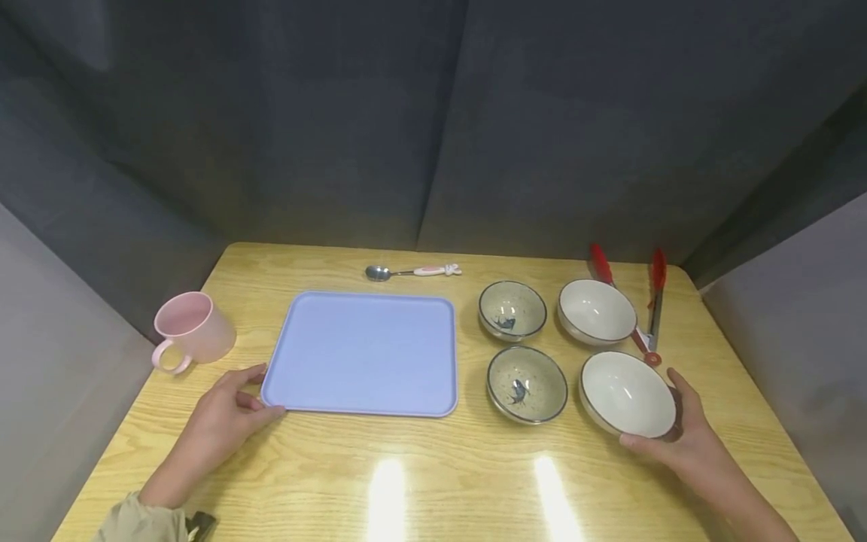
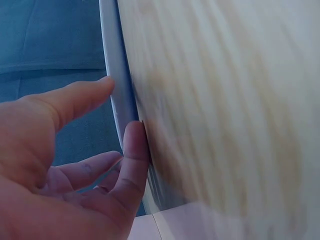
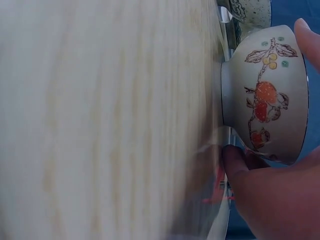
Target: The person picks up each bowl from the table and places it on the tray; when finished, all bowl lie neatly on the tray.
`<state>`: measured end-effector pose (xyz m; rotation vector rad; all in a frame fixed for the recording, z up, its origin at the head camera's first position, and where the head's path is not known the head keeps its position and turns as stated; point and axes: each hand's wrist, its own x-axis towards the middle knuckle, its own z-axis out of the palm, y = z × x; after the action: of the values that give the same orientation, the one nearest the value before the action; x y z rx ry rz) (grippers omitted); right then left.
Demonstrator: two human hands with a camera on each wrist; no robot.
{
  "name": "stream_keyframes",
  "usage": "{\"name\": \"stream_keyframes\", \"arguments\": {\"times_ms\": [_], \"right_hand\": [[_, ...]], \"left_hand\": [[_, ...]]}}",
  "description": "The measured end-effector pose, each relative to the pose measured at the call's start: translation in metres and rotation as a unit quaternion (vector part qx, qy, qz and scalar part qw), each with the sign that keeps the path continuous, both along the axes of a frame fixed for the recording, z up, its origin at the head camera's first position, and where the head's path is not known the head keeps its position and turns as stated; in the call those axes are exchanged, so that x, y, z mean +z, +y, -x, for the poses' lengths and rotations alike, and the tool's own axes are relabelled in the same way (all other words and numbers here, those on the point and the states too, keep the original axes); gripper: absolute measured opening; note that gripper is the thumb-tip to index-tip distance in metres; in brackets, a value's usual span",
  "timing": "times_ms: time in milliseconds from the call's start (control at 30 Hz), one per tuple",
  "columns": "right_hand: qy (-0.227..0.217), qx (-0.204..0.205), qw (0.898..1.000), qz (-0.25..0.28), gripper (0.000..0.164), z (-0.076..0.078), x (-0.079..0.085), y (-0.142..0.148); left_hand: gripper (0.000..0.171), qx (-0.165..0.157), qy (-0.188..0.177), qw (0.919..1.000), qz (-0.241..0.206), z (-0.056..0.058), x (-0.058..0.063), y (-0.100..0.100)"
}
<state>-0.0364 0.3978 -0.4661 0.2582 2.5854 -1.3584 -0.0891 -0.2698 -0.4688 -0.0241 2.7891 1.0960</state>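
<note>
A light blue rectangular tray [image 1: 366,354] lies on the table. My left hand [image 1: 226,410] is at its near left corner, thumb along the front edge and a finger by the left side. In the left wrist view the thumb [image 2: 85,97] reaches the tray's rim [image 2: 116,75], with the other fingers loosely bent. On the right, my right hand [image 1: 691,436] holds a white bowl [image 1: 626,395] between thumb and fingers. The right wrist view shows orange fruit painted on this bowl [image 3: 270,95], its foot right at the tabletop.
Two speckled bowls [image 1: 512,310] with blue motifs stand between tray and white bowls. Another white bowl [image 1: 596,312] stands behind the held one, beside red-tipped tongs [image 1: 655,293]. A spoon [image 1: 413,272] lies behind the tray; a pink mug [image 1: 196,331] stands left. Dark curtain [image 1: 325,135] closes the back.
</note>
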Motion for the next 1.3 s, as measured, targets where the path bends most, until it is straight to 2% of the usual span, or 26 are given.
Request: {"name": "stream_keyframes", "arguments": {"times_ms": [167, 433, 1000, 1300], "right_hand": [[-0.002, -0.007, 1.0, 0.011, 0.144, -0.0001, -0.0027, -0.0002], [0.0, -0.005, 1.0, 0.002, 0.145, 0.0016, -0.0056, 0.0009], [0.017, 0.003, 0.998, -0.057, 0.128, 0.0009, -0.0016, -0.004], [0.011, 0.001, 0.998, -0.058, 0.128, 0.0014, -0.0011, -0.0024]], "left_hand": [[0.083, -0.007, 0.008, 0.9999, 0.002, 0.0004, 0.0016, 0.0008], [0.08, -0.016, 0.012, 0.9997, 0.013, 0.0022, 0.0006, 0.0007], [0.087, -0.023, 0.016, 0.9996, 0.007, 0.0034, -0.0012, -0.0022], [0.077, -0.018, 0.012, 0.9997, 0.007, 0.0024, -0.001, -0.002]]}}
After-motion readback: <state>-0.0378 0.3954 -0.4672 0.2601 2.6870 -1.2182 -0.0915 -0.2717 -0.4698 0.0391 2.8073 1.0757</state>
